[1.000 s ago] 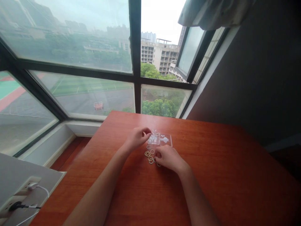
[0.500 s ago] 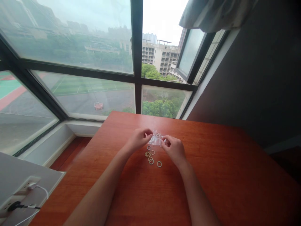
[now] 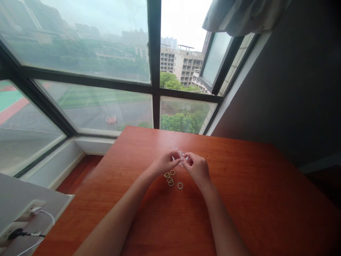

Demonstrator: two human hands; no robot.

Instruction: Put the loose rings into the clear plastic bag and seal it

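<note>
Your left hand and right hand, both pinched narrow, hid any finished work at the clear stand; grip undeterminable. Several rings lay untouched on its near side.

Clear plastic piece mostly covered by left hand and right hand; its outline lost from here. Whatever sits between fingertips too small to make out. Both forearms run out of sight at bottom edge, table too. Curtain cut off along top. Distant buildings blurred behind hazy pane.
</note>
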